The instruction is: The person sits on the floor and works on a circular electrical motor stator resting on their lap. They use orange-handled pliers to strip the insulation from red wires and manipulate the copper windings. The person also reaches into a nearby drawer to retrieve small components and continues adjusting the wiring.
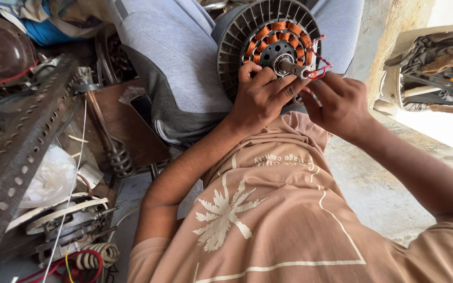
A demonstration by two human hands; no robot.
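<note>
The left hand (260,94) covers the lower part of the motor stator (268,44), hiding its bottom rim and some copper windings. The stator's top is cut off by the upper edge. The red wires (318,65) vanish between the fingers of the right hand (339,102), so their ends cannot be seen. At left, the perforated metal bar (19,152) runs out of view.
</note>
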